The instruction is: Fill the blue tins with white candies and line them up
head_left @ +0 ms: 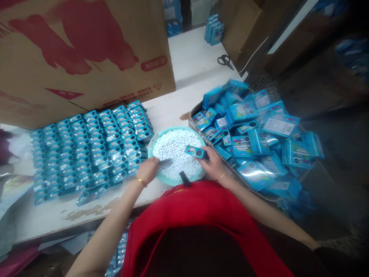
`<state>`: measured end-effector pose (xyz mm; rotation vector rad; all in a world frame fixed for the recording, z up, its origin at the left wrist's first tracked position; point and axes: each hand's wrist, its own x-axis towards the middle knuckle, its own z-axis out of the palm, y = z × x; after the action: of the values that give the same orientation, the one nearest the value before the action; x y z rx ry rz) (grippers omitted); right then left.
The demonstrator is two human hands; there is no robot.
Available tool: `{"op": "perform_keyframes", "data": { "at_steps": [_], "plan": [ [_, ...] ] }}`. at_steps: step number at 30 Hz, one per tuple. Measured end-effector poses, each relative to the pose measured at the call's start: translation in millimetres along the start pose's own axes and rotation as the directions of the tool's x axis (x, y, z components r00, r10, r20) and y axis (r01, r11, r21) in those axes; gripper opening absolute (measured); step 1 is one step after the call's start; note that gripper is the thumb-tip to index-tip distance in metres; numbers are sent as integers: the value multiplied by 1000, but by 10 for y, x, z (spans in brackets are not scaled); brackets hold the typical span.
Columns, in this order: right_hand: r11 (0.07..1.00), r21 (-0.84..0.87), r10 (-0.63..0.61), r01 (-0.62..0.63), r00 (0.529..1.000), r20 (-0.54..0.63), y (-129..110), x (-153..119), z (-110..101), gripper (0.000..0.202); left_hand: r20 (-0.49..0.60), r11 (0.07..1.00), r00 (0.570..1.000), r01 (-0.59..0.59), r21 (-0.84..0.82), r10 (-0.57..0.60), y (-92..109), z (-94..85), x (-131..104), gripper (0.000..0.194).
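Note:
A light-green basin [152, 144] full of small white candies [178, 140] stands before me. At its left side, my left hand [148, 169] is closed round a thin grey tool [165, 162] that reaches over the candies; its exact kind is blurred. On the right, my right hand [212, 163] grips a small blue candy box [195, 151], tilted above the candies, with a dark round opening towards its end. Left of the basin, rows of similar blue boxes [95, 154] stand close together, some with white candies on top.
A large carton [86, 50] rises behind the rows. To the right, an open box [191, 121] overflows with blue candy packs [242, 146]. Black scissors [225, 60] and several upright blue boxes [215, 30] are at the white table's [193, 65] far end.

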<state>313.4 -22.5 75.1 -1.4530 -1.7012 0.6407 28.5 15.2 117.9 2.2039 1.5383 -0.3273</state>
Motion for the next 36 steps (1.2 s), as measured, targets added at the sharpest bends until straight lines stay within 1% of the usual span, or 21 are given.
{"op": "perform_keyframes", "data": {
  "at_steps": [1,3,4,5,7,9,11,13,16,19,21,23,25,27,29,31,32,34,36],
  "plan": [
    [1000,1,18,-18,1000,-11,14,2,-13,36,-2,996,1000,14,-86,-14,-13,218,73,6],
    [999,-3,48,-48,998,-40,44,6,-23,38,-38,976,999,10,-216,-18,78,595,238,7],
    [998,-1,60,-60,997,-56,55,9,-24,40,-59,966,998,-3,-257,-13,161,739,322,9],
    [997,6,72,-72,995,-73,60,11,-25,41,-74,960,997,-14,-281,-7,249,847,400,12],
    [995,34,98,-96,990,-96,52,12,-33,41,-90,946,996,-37,-321,8,389,957,512,16],
    [990,67,130,-123,986,-107,31,9,-47,41,-95,931,995,-56,-360,23,425,945,541,15],
    [986,90,152,-143,982,-112,17,-2,-59,41,-101,912,993,-89,-400,53,355,840,483,15],
    [986,87,152,-143,981,-117,22,-16,-59,41,-131,884,987,-145,-444,96,227,662,359,17],
    [993,35,112,-109,987,-116,46,-25,-31,41,-192,847,968,-236,-477,161,67,297,126,19],
    [999,-38,26,-29,997,-71,42,-5,17,37,-216,850,954,-287,-441,210,50,-113,-58,19],
    [996,-69,-57,55,998,-24,15,16,58,34,-220,865,941,-325,-382,257,117,-369,-119,19],
    [987,-77,-137,138,990,14,-15,33,109,37,-203,890,928,-361,-277,313,228,-591,-135,20],
    [979,-73,-188,190,982,34,-38,41,165,43,-147,921,924,-371,-114,354,372,-776,-132,21],
    [977,-61,-201,204,979,42,-49,42,220,46,-61,931,930,-357,82,362,541,-926,-135,22],
    [978,-46,-201,203,979,47,-52,40,262,46,8,905,938,-337,259,347,725,-1046,-159,21],
    [977,-31,-208,210,977,40,-51,40,285,45,23,869,940,-322,376,339,894,-1140,-202,20],
    [976,-26,-215,216,976,32,-49,39,288,44,22,854,939,-322,409,344,958,-1179,-227,20],
    [974,-22,-224,224,974,15,-44,39,276,42,16,838,933,-329,435,358,1007,-1228,-265,21],
    [975,-24,-221,221,975,9,-36,37,237,39,-15,856,942,-297,424,335,917,-1206,-270,20]
  ]
}}
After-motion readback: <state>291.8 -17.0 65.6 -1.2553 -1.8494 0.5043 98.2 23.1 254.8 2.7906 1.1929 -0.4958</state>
